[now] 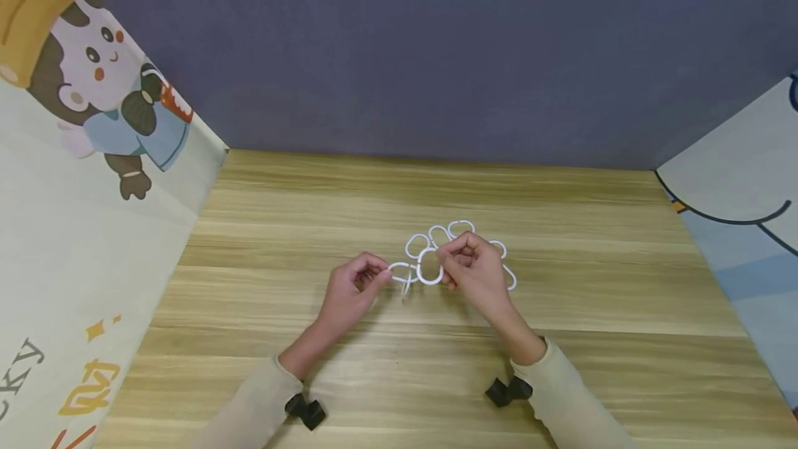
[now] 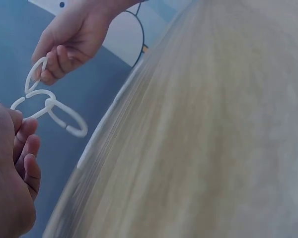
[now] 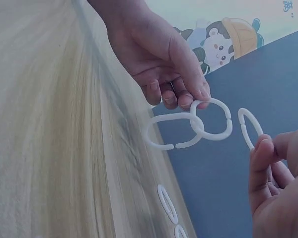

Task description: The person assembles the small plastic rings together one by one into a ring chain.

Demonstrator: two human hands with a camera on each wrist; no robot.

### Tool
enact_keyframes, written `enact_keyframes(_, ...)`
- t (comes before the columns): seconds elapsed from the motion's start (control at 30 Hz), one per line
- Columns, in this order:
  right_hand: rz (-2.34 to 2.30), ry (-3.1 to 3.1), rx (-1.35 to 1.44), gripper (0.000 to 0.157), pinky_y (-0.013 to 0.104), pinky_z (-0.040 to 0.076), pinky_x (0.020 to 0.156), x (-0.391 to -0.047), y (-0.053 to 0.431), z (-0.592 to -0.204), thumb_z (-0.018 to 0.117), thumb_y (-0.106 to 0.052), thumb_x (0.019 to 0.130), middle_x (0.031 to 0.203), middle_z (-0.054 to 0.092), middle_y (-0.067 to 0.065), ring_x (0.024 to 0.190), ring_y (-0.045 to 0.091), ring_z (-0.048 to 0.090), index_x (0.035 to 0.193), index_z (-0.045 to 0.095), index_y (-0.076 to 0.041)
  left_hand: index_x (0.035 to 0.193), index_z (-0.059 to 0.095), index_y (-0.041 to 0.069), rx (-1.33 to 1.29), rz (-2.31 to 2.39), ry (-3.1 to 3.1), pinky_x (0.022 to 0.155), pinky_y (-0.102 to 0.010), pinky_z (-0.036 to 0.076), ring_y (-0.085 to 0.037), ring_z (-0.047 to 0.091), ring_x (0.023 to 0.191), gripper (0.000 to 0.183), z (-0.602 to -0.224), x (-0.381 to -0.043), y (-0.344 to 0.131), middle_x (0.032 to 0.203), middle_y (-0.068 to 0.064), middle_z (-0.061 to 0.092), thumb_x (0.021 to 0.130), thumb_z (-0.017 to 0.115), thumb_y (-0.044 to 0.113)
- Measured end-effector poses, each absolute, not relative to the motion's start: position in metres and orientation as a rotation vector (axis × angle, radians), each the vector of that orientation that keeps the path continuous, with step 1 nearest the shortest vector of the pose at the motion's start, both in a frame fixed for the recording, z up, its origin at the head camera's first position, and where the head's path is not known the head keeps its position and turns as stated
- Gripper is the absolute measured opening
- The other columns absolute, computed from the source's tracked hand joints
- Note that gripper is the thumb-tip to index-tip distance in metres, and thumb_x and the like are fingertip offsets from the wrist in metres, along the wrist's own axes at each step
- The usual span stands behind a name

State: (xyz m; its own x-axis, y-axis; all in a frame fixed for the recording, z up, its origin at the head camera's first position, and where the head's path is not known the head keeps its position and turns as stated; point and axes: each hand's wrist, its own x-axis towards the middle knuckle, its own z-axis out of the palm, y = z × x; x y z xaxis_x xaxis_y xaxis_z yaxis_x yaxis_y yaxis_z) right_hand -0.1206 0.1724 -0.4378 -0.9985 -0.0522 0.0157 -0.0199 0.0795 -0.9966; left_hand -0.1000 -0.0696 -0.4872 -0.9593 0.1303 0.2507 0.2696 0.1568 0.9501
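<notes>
In the head view my left hand (image 1: pixel 352 289) pinches a white oval plastic link (image 1: pixel 400 264) between thumb and fingertips. A second white link (image 3: pixel 171 116) is threaded through it and hangs below. Each link has a small split in its loop. My right hand (image 1: pixel 476 272) pinches a separate white link (image 1: pixel 430 283) and holds it upright. In the right wrist view, this right-hand link (image 3: pixel 244 131) stands close beside the linked pair, its split facing the left-hand link (image 3: pixel 230 130). Both hands are raised over the wooden table.
Several loose white links lie on the wooden table (image 1: pixel 399 386) behind and beside the right hand, among them one link (image 1: pixel 461 221) at the back and one (image 1: pixel 513 279) at the right. A dark wall (image 1: pixel 424 54) stands behind; printed panels (image 1: pixel 93 241) flank the table.
</notes>
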Motion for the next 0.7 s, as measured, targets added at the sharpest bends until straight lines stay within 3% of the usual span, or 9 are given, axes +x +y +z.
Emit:
enact_keyframes(0.3, -2.102, 2.292, -0.109, 0.008, 0.022, 0.053, 0.05, -0.122, 0.174, -0.437, 0.073, 0.012, 0.098, 0.074, 0.069, 0.013, 0.055, 0.013, 0.062, 0.097, 0.065, 0.013, 0.104, 0.078, 0.001, -0.465, -1.86, -2.349, 0.065, -0.021, 0.053, -0.009, 0.061, 0.073, 0.006, -0.484, -0.098, -0.062, 0.089, -0.006, 0.076, 0.1, 0.08, 0.005)
enact_keyframes(0.7, -2.079, 2.319, -0.177, 0.008, 0.021, 0.05, 0.05, -0.123, 0.174, -0.439, 0.074, 0.012, 0.097, 0.072, 0.068, 0.013, 0.055, 0.012, 0.06, 0.095, 0.066, 0.012, 0.1, 0.079, 0.005, -0.531, -1.803, -2.314, 0.061, -0.022, 0.05, -0.008, 0.057, 0.069, 0.006, -0.483, -0.098, -0.058, 0.085, -0.003, 0.074, 0.098, 0.082, 0.001)
